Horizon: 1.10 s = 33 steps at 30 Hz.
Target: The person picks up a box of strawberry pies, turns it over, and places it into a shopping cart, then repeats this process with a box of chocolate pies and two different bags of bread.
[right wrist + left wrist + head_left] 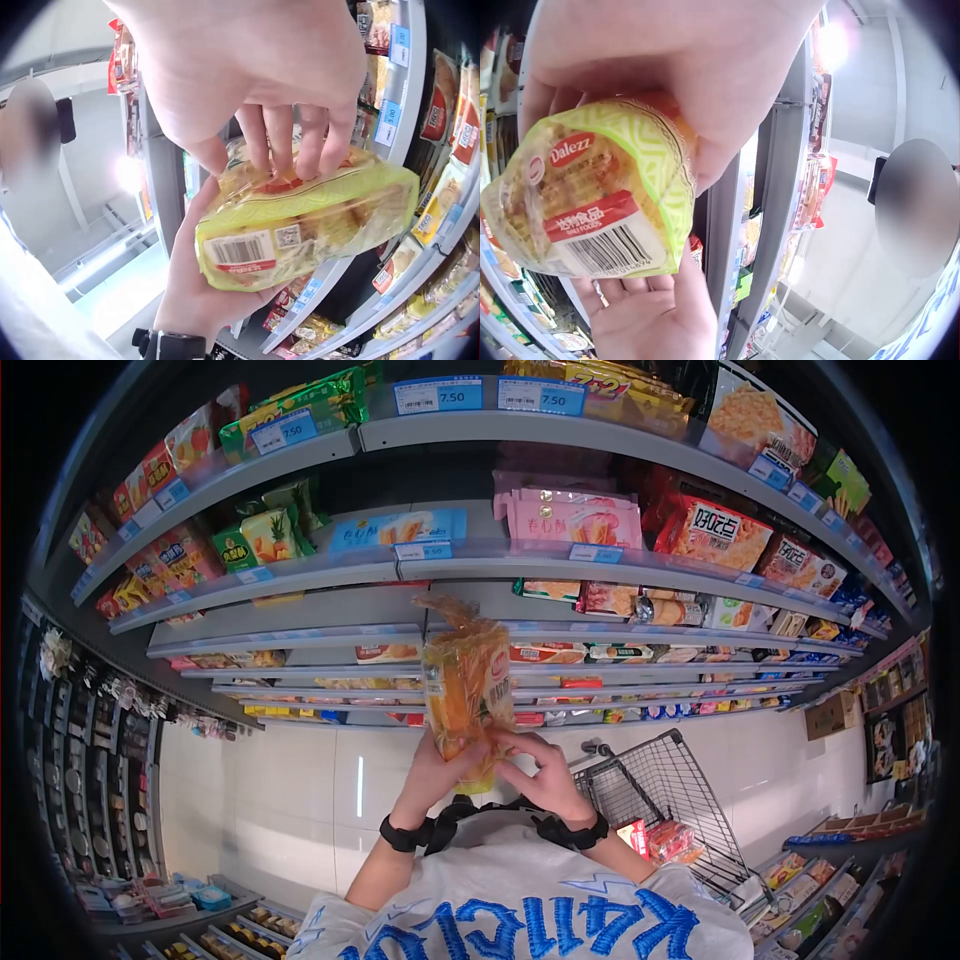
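Note:
A clear plastic bag of pastries [462, 685] with a yellow-green patterned base is held upright in front of the shelves, its twisted top pointing away. My left hand [432, 775] grips its lower left part, thumb across the near face. At the lower right, the fingers of my right hand [548, 780] touch the bag. In the right wrist view, the right fingertips rest on the face of the bag [315, 232], above its barcode label. The left wrist view shows the bag's base [607, 210] with a red Dalezz logo and barcode, and the right palm [652, 319] beneath it.
Shelves [420, 570] of packaged snacks with blue price tags curve across the front. A wire shopping cart [665, 790] stands at the right, holding red packages [670, 840]. Pale floor tiles [270, 780] lie below, and more racks [90, 760] line the left side.

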### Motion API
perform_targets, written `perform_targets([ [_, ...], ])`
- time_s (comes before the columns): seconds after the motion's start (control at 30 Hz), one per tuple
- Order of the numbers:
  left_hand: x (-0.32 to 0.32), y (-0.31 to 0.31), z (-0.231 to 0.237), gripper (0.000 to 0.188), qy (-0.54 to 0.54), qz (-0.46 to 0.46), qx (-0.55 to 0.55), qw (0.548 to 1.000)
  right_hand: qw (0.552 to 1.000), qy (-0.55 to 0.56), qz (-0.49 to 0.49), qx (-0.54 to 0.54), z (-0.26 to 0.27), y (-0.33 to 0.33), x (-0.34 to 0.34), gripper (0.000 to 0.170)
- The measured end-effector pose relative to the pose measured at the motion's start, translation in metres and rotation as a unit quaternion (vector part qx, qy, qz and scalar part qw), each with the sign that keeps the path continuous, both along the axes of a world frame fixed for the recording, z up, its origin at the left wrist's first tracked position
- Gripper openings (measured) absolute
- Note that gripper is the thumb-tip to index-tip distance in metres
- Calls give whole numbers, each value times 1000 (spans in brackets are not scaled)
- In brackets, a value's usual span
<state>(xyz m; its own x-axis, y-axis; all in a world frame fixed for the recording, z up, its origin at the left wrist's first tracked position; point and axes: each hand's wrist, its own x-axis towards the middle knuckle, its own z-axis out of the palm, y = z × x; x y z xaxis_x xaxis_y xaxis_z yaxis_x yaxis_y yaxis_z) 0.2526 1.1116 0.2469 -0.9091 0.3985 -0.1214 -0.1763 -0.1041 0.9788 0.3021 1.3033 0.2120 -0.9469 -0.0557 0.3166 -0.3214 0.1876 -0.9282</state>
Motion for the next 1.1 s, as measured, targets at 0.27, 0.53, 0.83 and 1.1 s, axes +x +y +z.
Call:
perform_targets([
  [0.27, 1, -10, -13, 57, -46, -34, -2, 998, 942, -140, -74, -297, -56, 25, -29, 48],
  [0.53, 3, -2, -8, 86, -6, -155, 87, 984, 780, -308, 123, -531, -78, 36, -25, 48],
  [0.83, -12, -5, -28, 49, -38, -49, 66, 996, 773, -297, 75, -555, -82, 38, -28, 47],
  [1.1, -19, -15, -34, 36, -81, 67, 101, 989, 884, -206, 12, -419, -67, 51, -33, 39],
])
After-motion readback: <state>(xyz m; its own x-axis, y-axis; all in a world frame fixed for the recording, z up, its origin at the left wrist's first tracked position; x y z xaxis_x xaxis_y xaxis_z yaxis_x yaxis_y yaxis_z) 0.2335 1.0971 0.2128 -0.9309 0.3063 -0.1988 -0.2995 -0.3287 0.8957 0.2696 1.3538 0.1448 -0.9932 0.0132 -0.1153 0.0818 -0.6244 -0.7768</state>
